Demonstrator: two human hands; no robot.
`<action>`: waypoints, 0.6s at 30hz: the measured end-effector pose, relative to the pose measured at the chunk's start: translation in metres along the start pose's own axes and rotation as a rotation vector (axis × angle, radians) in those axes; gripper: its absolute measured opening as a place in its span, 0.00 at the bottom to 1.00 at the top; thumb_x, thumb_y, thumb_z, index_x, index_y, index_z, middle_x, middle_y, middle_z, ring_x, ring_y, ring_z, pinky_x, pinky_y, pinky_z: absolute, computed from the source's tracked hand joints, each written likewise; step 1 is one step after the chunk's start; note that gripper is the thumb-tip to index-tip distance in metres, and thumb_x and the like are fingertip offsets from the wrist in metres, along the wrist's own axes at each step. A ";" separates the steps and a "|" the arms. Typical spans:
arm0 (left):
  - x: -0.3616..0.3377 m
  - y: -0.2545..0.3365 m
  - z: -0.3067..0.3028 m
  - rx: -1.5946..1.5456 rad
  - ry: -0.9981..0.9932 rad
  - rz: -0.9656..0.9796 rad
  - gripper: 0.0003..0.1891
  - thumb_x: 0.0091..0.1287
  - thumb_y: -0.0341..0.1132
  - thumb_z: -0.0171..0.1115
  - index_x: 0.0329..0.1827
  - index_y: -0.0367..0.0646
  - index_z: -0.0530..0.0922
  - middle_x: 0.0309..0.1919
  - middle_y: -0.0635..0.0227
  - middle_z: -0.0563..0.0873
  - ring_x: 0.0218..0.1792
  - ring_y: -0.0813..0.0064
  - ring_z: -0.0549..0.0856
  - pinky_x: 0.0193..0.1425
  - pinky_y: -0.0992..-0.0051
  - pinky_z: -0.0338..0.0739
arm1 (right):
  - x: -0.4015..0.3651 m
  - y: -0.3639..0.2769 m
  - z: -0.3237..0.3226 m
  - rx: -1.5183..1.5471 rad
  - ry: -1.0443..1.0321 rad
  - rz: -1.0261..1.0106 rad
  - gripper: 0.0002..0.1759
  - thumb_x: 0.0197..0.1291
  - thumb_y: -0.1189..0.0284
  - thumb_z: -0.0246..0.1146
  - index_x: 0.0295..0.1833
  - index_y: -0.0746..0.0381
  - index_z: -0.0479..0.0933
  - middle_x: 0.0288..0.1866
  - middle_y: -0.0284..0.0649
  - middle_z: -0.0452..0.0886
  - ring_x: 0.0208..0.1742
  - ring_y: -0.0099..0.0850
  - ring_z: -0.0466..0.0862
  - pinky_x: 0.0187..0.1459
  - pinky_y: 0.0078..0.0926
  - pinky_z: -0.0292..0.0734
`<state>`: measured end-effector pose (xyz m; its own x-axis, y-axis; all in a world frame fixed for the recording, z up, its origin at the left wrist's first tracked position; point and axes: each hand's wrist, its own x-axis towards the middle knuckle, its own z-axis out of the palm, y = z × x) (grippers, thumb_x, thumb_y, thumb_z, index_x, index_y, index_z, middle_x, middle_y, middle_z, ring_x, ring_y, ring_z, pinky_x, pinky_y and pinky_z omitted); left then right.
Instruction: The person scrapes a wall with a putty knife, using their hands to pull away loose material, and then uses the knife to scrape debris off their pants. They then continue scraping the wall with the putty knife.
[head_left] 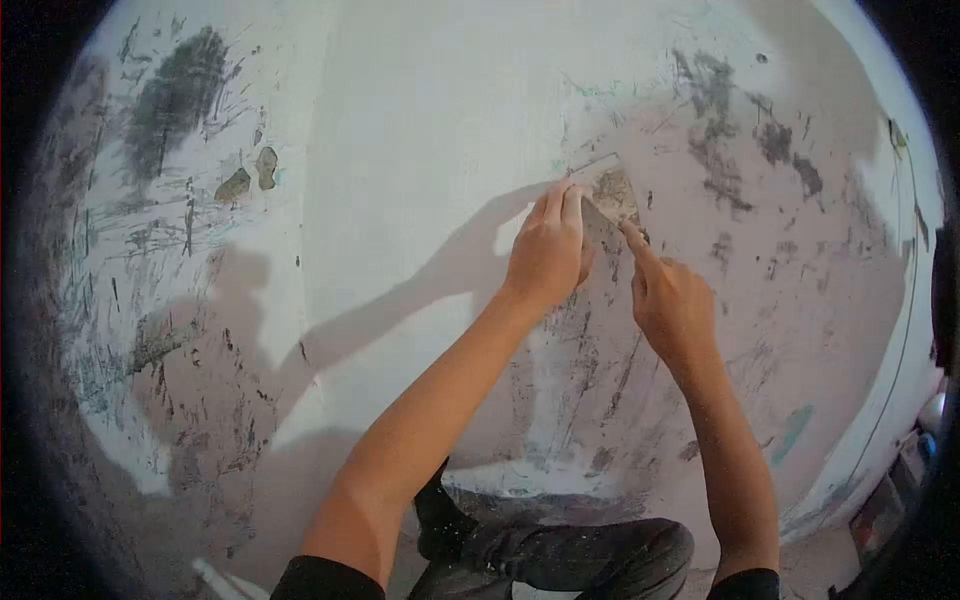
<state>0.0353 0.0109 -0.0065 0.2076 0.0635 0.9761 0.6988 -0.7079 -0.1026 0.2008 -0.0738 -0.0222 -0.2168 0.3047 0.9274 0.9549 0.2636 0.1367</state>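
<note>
A scraper (611, 192) with a broad, stained blade lies tilted against the scuffed wall (430, 130). My right hand (674, 305) is closed around its handle, which the fingers mostly hide, and the index finger stretches up toward the blade. At the blade's left corner, my left hand (545, 250) rests its straight fingers on the metal, thumb apart below. White coating covers the wall to the left of the blade, while dark marks and scratches show to the right.
Two brown bare spots (235, 186) and a dark smudge (178, 95) mark the wall at left. My bent leg (590, 555) in dark trousers is close to the wall's base. Assorted items (895, 485) stand at the lower right edge, partly in shadow.
</note>
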 end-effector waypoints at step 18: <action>0.030 0.021 0.011 0.526 -0.145 0.002 0.26 0.64 0.28 0.56 0.63 0.20 0.65 0.62 0.35 0.74 0.64 0.45 0.76 0.62 0.62 0.79 | 0.005 -0.021 -0.004 -0.126 -0.097 0.012 0.32 0.59 0.76 0.57 0.71 0.52 0.69 0.23 0.46 0.80 0.23 0.43 0.83 0.27 0.40 0.79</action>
<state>0.0639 0.0063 0.0188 0.2761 0.1854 0.9431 0.9386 -0.2630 -0.2231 0.1808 -0.0816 -0.0189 -0.2180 0.3960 0.8920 0.9741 0.1444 0.1740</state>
